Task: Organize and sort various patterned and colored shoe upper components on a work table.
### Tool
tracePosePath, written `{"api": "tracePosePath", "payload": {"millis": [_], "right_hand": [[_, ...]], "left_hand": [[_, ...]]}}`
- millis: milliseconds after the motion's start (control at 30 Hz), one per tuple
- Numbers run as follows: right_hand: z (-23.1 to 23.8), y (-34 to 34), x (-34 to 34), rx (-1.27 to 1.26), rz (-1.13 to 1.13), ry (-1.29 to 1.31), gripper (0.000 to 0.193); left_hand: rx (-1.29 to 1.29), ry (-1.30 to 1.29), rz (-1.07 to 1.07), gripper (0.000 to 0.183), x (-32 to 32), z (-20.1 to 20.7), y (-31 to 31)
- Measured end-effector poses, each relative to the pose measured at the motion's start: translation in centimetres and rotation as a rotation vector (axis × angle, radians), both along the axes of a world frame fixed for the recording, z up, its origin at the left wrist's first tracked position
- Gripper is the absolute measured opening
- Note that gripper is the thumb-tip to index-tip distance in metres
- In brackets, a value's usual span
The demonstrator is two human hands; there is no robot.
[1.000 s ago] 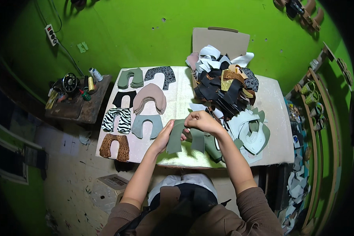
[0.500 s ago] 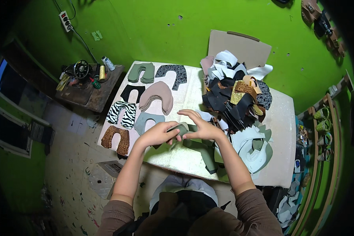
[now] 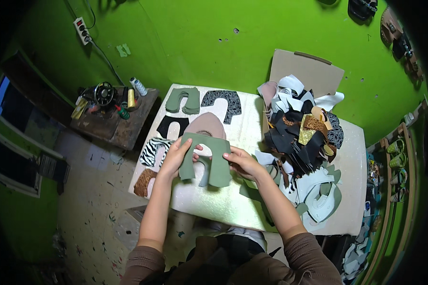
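Between my hands is an olive-green, arch-shaped cut piece (image 3: 219,166), spread out flat above the table with its two legs toward me. My left hand (image 3: 175,159) grips its left side, thumb on top. At its right edge, my right hand (image 3: 245,164) pinches it between thumb and fingers. Beyond it lies a stack of dusty-pink arch pieces (image 3: 205,123), partly covered by the green one. Similar pieces lie around: a green stack (image 3: 189,105), black patterned (image 3: 233,102), black (image 3: 165,128), zebra print (image 3: 150,149) and leopard print (image 3: 142,183). A grey piece (image 3: 204,176) shows through the arch opening.
A heap of mixed scraps (image 3: 295,137) spills from a cardboard box (image 3: 304,66) at the table's right. White and green cut sheets (image 3: 314,194) lie before it. At left stands a wooden table (image 3: 128,123) with a sewing machine (image 3: 104,94) and thread spools. A sandal rack (image 3: 394,190) leans at right.
The green material, bent between my hands before, is now held flat and open. My hands have moved apart to its two sides. The view has shifted, so the table sits lower and farther right.
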State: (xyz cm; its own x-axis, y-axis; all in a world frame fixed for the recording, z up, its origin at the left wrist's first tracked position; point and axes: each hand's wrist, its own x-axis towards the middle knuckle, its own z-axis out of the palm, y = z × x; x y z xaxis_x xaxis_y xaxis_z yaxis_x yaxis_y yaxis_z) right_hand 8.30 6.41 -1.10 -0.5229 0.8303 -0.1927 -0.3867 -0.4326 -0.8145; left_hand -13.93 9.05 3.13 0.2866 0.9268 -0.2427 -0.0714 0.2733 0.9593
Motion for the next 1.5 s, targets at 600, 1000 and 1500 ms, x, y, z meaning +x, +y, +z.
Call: {"api": "tracePosePath", "payload": {"millis": [600, 1000, 1500], "right_hand": [[-5.5, 12.9, -17.1, 0.415, -0.679, -0.737, 0.037], [-5.4, 16.6, -19.3, 0.454, -0.837, -0.753, 0.028], [-6.2, 17.5, -19.4, 0.337, -0.757, -0.713, 0.023]], "left_hand": [[-0.890, -1.062, 0.023, 0.032, -12.1, -7.7, 14.9], [-0.514, -0.336, 0.079, 0.029, -12.5, -7.5, 17.5], [-0.500, -0.349, 0.183, 0.026, -11.1, -7.3, 18.0]]}}
